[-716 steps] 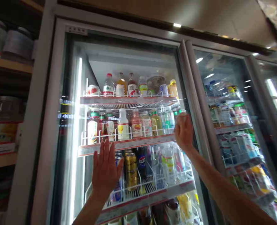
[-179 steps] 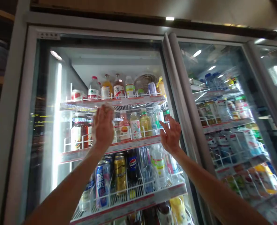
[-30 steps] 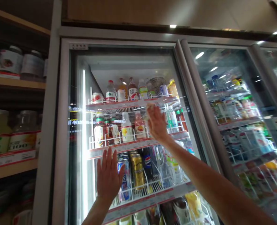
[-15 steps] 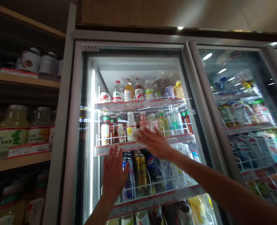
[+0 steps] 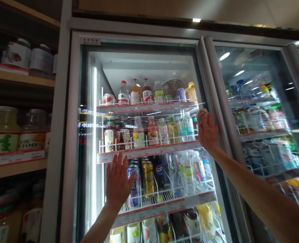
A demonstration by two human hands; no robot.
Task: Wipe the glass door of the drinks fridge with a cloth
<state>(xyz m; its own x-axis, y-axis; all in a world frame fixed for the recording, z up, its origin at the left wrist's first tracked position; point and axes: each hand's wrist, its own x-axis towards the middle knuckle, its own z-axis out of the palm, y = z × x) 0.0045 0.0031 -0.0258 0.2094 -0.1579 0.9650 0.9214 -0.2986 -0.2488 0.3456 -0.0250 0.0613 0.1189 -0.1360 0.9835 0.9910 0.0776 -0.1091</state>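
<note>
My left hand point(image 5: 118, 184) lies flat against the glass door point(image 5: 149, 60) of a drinks fridge, its fingers stretched out and nothing in it. At the right edge of the same pane, my right hand point(image 5: 208, 133) presses a crumpled pale cloth point(image 5: 203, 112) to the glass, fingers up beside the door frame. Only the top of the cloth shows; the hand covers the rest. Behind the glass stand bottles and cans, among them a gold can point(image 5: 148, 178) and a dark Pepsi bottle point(image 5: 159, 171).
A thick grey upright handle point(image 5: 221, 98) runs down between this door and a second fridge door point(image 5: 253, 64) on the right. To the left, a wooden shelf point(image 5: 18, 170) carries juice bottles point(image 5: 4, 131) and a price tag strip point(image 5: 20, 157).
My right hand has swept the cloth from the middle of the pane to its right edge. The left hand stays on the glass, while the view has shifted slightly.
</note>
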